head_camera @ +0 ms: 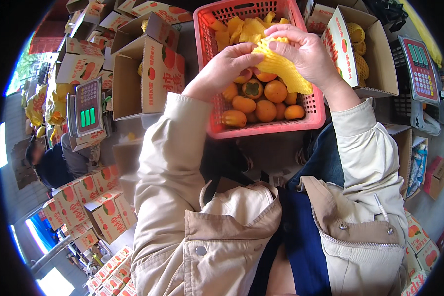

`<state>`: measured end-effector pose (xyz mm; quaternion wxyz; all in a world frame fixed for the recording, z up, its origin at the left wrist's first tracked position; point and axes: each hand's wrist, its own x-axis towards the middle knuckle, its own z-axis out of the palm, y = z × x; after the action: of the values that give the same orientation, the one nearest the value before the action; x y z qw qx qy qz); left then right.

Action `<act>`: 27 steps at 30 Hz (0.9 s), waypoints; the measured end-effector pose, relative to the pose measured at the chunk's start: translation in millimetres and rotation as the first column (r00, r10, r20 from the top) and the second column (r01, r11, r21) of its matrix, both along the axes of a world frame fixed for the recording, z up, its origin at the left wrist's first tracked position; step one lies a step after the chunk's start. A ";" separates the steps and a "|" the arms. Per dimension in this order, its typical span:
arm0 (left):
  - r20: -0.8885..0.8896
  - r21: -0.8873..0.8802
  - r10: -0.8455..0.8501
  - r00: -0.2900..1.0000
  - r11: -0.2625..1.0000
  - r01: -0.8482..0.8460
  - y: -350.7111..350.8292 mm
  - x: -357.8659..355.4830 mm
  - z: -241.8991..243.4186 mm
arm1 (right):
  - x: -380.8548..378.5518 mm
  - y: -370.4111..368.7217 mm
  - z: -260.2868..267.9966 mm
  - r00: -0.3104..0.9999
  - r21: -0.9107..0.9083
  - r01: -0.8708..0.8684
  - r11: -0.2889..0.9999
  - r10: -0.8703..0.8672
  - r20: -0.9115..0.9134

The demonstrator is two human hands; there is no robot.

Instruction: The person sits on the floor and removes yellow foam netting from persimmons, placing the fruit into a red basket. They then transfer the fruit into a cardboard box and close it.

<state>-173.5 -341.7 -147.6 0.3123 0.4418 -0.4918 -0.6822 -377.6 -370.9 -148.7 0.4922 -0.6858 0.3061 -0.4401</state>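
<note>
A yellow foam fruit net is stretched between my two hands above a red plastic crate. My left hand pinches the net's near-left edge between thumb and fingers. Over its upper end curls my right hand, and the rest of the net hangs down to the right. I cannot tell whether anything is inside the net. Loose orange persimmons fill the front part of the crate, one showing its green calyx. Flat yellow foam nets are heaped at the crate's far end.
An open carton stands left of the crate. Another carton, at right, contains net-wrapped fruit. Digital scales stand at left and right. A seated person is at far left, near stacked printed cartons.
</note>
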 end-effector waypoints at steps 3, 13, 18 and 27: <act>-0.021 -0.296 0.104 0.994 0.949 -0.105 0.6 -10.1 -3.3 | 1.1 -2.4 -1.9 0.968 0.168 -0.006 0.986 -0.036 0.249; -0.523 0.097 0.460 0.718 0.869 -0.485 -9.7 -19.5 5.3 | 14.3 5.2 0.3 0.796 0.574 -0.516 0.636 0.108 0.596; -0.671 0.256 0.269 0.691 0.959 -0.124 -34.1 -11.4 -46.0 | 16.7 9.2 -3.6 0.919 0.514 -0.383 0.767 0.261 0.296; 0.918 0.133 -0.292 0.267 0.864 0.486 -8.2 -2.5 -206.7 | -13.3 -1.4 -8.8 0.902 -0.094 0.222 0.971 -0.240 -0.359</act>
<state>-176.0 -350.0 -354.3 -0.1539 0.5785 -0.7304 -0.3289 -390.9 -372.2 -157.5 0.3530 -0.7271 0.4606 -0.3668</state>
